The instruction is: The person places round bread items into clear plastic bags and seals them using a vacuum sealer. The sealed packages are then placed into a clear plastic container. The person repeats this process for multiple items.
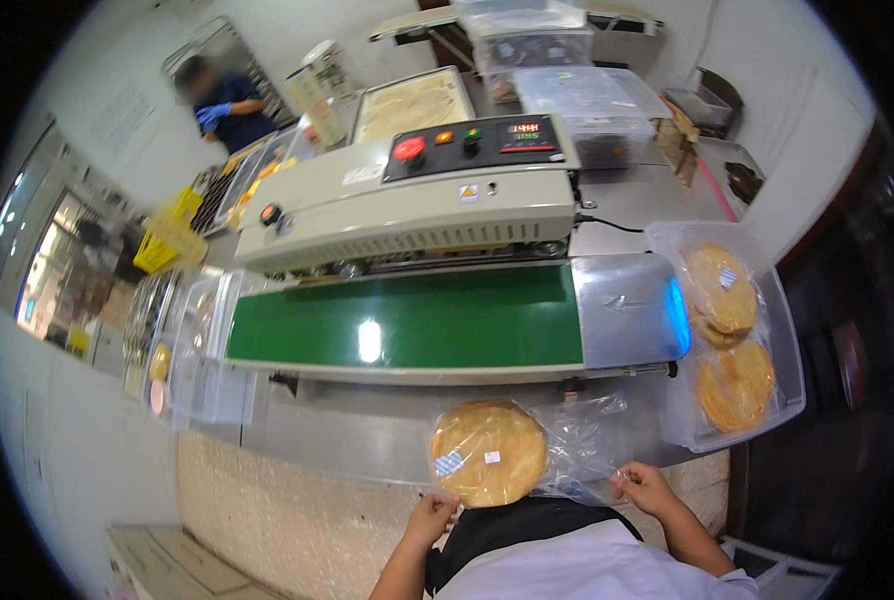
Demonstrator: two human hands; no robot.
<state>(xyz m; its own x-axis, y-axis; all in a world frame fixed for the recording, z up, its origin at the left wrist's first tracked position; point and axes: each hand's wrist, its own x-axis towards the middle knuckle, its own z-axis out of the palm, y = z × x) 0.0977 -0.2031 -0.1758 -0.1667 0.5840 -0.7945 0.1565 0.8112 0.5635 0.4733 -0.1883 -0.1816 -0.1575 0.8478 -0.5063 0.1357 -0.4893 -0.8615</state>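
Note:
A flat, round golden bread [502,447] lies in a clear plastic bag [585,440] at the front edge of the steel table, just before my body. Two small labels show on the bag over the bread. My left hand [433,518] is closed on the bag's near left edge, below the bread. With thumb and fingers, my right hand [647,488] pinches the near right corner of the loose end of the bag. Beyond the bag stands a bag sealing machine [417,200] with a green conveyor belt [407,325], a red button and a lit display.
On the right, a clear bin [682,425] holds more bagged round breads [735,385]. Clear containers [212,385] sit left of the belt. Stacked lidded boxes [582,95] and a tray [417,105] stand behind the machine. A gloved person [232,110] is at the far left.

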